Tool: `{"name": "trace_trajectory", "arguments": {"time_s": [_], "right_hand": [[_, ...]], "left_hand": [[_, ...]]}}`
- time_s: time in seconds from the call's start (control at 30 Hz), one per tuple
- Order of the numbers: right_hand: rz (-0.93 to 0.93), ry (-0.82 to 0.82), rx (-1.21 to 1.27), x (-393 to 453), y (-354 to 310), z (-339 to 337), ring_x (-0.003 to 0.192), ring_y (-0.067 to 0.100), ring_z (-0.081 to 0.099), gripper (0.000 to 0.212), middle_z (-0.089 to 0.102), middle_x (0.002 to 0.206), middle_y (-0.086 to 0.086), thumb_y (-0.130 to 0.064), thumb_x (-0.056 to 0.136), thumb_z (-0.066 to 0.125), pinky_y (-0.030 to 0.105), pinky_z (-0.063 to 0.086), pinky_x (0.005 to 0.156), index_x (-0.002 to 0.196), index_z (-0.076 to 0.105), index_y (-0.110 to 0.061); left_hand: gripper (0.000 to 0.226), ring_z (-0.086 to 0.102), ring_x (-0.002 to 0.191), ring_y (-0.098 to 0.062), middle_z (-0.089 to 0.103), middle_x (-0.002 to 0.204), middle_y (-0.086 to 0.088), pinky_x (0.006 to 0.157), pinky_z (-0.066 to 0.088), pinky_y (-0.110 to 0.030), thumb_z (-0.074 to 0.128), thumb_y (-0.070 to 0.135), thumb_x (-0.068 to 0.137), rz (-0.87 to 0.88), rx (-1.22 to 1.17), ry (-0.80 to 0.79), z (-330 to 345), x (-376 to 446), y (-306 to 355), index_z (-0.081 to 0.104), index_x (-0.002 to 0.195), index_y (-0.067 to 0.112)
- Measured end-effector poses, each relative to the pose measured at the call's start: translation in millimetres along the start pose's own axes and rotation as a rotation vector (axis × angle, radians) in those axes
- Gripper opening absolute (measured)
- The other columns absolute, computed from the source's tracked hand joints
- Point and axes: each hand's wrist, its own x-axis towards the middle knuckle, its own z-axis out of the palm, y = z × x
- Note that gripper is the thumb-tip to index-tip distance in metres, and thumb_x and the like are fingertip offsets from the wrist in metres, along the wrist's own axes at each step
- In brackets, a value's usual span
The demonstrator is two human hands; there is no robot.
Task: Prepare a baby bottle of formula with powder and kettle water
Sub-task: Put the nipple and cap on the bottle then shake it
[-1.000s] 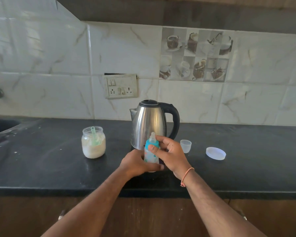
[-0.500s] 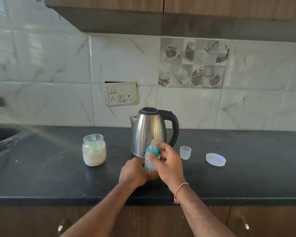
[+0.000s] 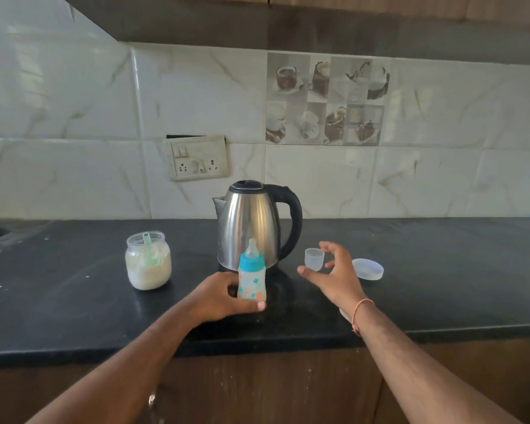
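A small baby bottle (image 3: 252, 280) with a teal collar and clear teat stands upright on the black counter, in front of the steel kettle (image 3: 251, 224). My left hand (image 3: 224, 296) is wrapped around the bottle's lower part. My right hand (image 3: 334, 275) hovers to the right with fingers spread, just beside the clear bottle cap (image 3: 314, 257), touching nothing that I can see. An open glass jar of formula powder (image 3: 148, 261) with a green scoop inside stands to the left.
A round white jar lid (image 3: 367, 269) lies flat right of the cap. The black countertop (image 3: 74, 301) runs the full width, its front edge close to me. A sink edge shows at far left. A switch and socket plate (image 3: 198, 157) sits on the tiled wall.
My right hand has let go of the bottle's top and moved right toward the clear cap. My left hand still holds the bottle, which stands in the same place.
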Motion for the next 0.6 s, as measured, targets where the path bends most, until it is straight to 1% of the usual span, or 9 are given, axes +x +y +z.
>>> {"name": "trace_trajectory", "arguments": {"time_s": [0.1, 0.2, 0.27, 0.33, 0.4, 0.47, 0.53, 0.6], "right_hand": [[0.026, 0.000, -0.055, 12.9, 5.3, 1.9, 0.122, 0.018, 0.056, 0.084, 0.050, 0.153, -0.003, -0.030, 0.082, 0.094, 0.034, 0.050, 0.101, 0.152, 0.048, -0.026], [0.051, 0.007, -0.116, 25.0, 9.9, 9.1, 0.133, 0.025, 0.056, 0.092, 0.050, 0.156, 0.001, -0.033, 0.080, 0.095, 0.045, 0.049, 0.113, 0.156, 0.045, -0.021], [0.066, 0.030, -0.155, 31.2, 11.8, 13.1, 0.137, 0.028, 0.055, 0.093, 0.052, 0.157, 0.004, -0.033, 0.080, 0.095, 0.047, 0.048, 0.115, 0.157, 0.045, -0.018], [0.082, 0.043, -0.185, 35.7, 10.9, 14.7, 0.138, 0.031, 0.056, 0.087, 0.055, 0.155, 0.007, -0.031, 0.084, 0.092, 0.047, 0.047, 0.115, 0.156, 0.045, -0.016], [0.107, 0.039, -0.192, 36.9, 9.0, 14.8, 0.137, 0.033, 0.058, 0.079, 0.058, 0.154, 0.009, -0.026, 0.090, 0.087, 0.046, 0.047, 0.114, 0.156, 0.045, -0.016], [0.116, 0.039, -0.169, 34.6, 6.6, 15.1, 0.135, 0.032, 0.060, 0.075, 0.061, 0.152, 0.007, -0.024, 0.092, 0.086, 0.044, 0.048, 0.113, 0.155, 0.045, -0.018], [0.096, 0.058, -0.112, 28.2, 3.6, 15.7, 0.124, 0.025, 0.065, 0.076, 0.064, 0.147, 0.003, -0.025, 0.088, 0.089, 0.042, 0.051, 0.108, 0.152, 0.047, -0.021], [0.059, 0.072, -0.040, 18.0, -2.8, 16.9, 0.113, 0.018, 0.065, 0.074, 0.064, 0.143, -0.001, -0.023, 0.086, 0.091, 0.035, 0.053, 0.100, 0.147, 0.049, -0.024]], "left_hand": [[0.057, 0.066, 0.109, 0.003, 0.065, 0.119, 0.026, 0.089, 0.056, -0.018, 0.089, 0.059, 0.076, 0.028, 0.003, 0.024, 3.5, 1.3, -4.1, 0.055, 0.120, 0.049], [0.058, 0.065, 0.102, 0.007, 0.062, 0.113, 0.031, 0.081, 0.053, -0.012, 0.089, 0.060, 0.075, 0.039, 0.017, 0.062, 6.7, 2.5, -6.1, 0.054, 0.121, 0.049], [0.061, 0.064, 0.097, 0.009, 0.060, 0.110, 0.033, 0.078, 0.052, -0.010, 0.089, 0.060, 0.075, 0.038, 0.034, 0.086, 8.3, 2.1, -5.0, 0.054, 0.123, 0.047], [0.062, 0.064, 0.098, 0.007, 0.060, 0.115, 0.030, 0.081, 0.053, -0.012, 0.088, 0.061, 0.075, 0.041, 0.048, 0.096, 9.6, 2.5, -4.8, 0.053, 0.124, 0.045], [0.065, 0.066, 0.108, 0.001, 0.064, 0.125, 0.023, 0.090, 0.057, -0.019, 0.088, 0.062, 0.074, 0.038, 0.055, 0.098, 10.2, 3.3, -4.6, 0.056, 0.128, 0.042], [0.072, 0.067, 0.119, -0.006, 0.066, 0.136, 0.017, 0.100, 0.059, -0.028, 0.087, 0.062, 0.076, 0.028, 0.066, 0.097, 10.1, 3.0, -4.2, 0.057, 0.136, 0.037], [0.076, 0.067, 0.124, -0.008, 0.066, 0.141, 0.013, 0.102, 0.059, -0.031, 0.087, 0.060, 0.077, 0.023, 0.074, 0.102, 10.1, 0.7, -1.7, 0.057, 0.141, 0.034], [0.076, 0.067, 0.125, -0.009, 0.066, 0.142, 0.012, 0.101, 0.058, -0.031, 0.087, 0.058, 0.079, 0.025, 0.076, 0.111, 10.6, -1.3, 0.7, 0.057, 0.143, 0.032]]}}
